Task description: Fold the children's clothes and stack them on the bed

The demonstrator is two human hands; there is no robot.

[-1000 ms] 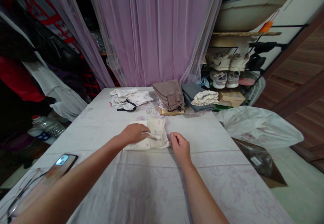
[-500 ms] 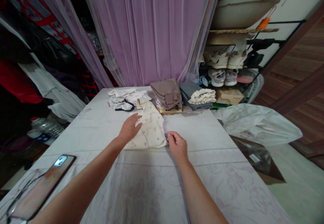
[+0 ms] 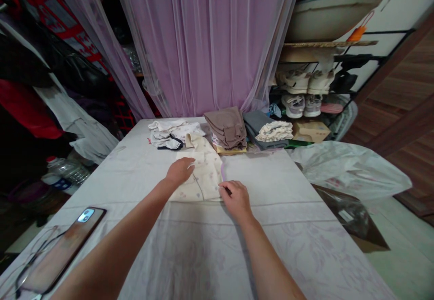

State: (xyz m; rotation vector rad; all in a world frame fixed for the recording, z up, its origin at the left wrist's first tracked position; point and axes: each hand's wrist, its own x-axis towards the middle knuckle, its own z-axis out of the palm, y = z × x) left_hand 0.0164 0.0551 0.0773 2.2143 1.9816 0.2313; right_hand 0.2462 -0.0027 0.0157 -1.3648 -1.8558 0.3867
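Observation:
A cream garment (image 3: pixel 203 169) with small printed motifs and a purple trimmed edge lies partly folded on the white-covered table (image 3: pixel 288 227). On its left side, my left hand (image 3: pixel 180 172) has its fingers closed on a bit of the fabric. My right hand (image 3: pixel 236 199) pinches the lower right corner, just below the purple trim. Behind the garment's upper left part is a loose bunch of white clothes (image 3: pixel 172 130) with a dark edge. A stack topped by brown folded clothing (image 3: pixel 228 126) stands just behind it.
Dark grey folded clothing (image 3: pixel 257 126) with a bunched cream piece (image 3: pixel 274 131) sits at the back right. A phone (image 3: pixel 64 250) and a cable lie at the front left. Beyond the table are a purple curtain (image 3: pixel 203 42), a shoe rack (image 3: pixel 305 87) and a plastic bag (image 3: pixel 352 166).
My left hand has gone from spread fingers on the garment to closed fingers gripping its fabric. My right hand stays at the lower right corner. The view has shifted slightly.

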